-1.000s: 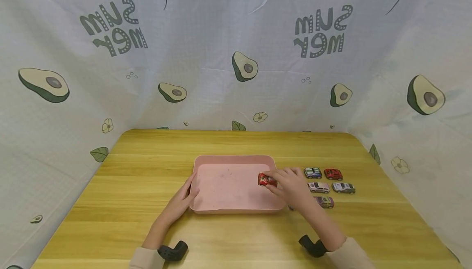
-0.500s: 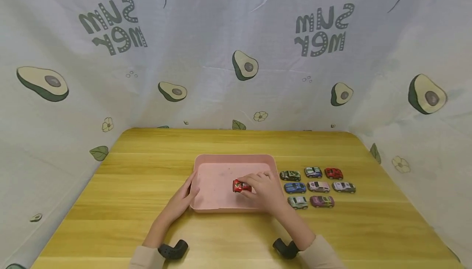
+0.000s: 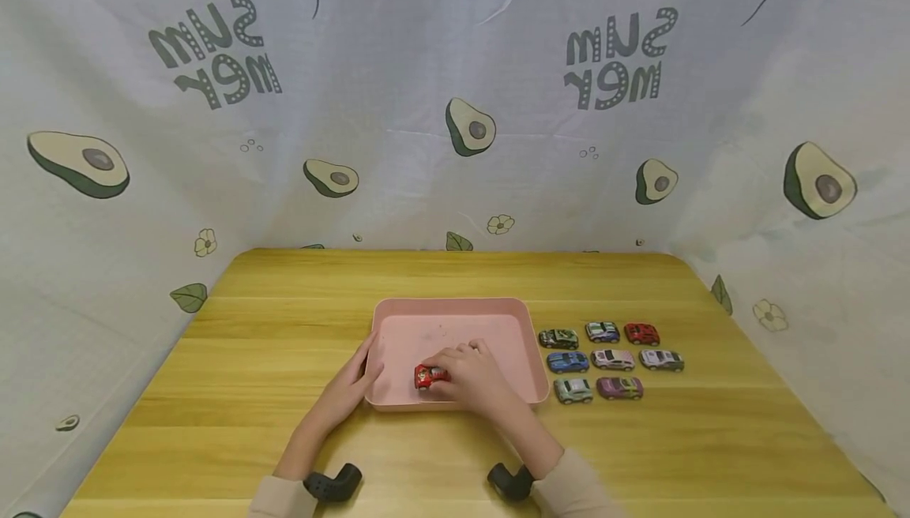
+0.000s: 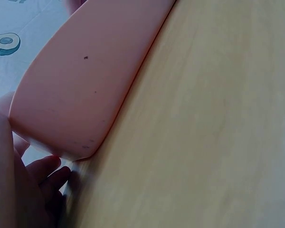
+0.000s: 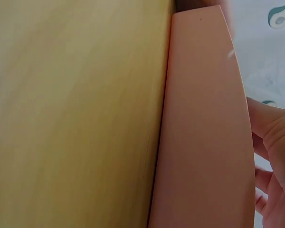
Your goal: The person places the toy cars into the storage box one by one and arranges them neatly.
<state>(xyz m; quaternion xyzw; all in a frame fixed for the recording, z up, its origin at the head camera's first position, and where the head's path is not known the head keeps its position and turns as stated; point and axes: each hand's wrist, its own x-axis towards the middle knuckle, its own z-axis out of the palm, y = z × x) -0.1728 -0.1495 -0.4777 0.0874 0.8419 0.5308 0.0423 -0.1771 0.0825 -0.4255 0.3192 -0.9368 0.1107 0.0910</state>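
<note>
My right hand [image 3: 472,378] pinches a red toy car [image 3: 430,377] between thumb and fingers, low over the front left part of a pink rectangular tray [image 3: 498,332]. The hand covers the car's right end, and whether its wheels touch the tray floor I cannot tell. At the tray's left side, my left hand [image 3: 347,384] holds the wall, its thumb over the rim and its fingers outside. The left wrist view has these fingers [image 4: 45,168] bent against the tray's corner. In the right wrist view the tray wall hides the car.
Right of the tray, several toy cars stand in rows on the wooden table [image 3: 284,328], among them a blue car [image 3: 568,362], a purple car [image 3: 620,388] and another red car [image 3: 642,334]. Behind the table hangs a white avocado-print cloth [image 3: 398,107].
My right hand has carried the red toy car leftward and toward me, from the tray's right side to its front left. The left hand has stayed at the tray's left side.
</note>
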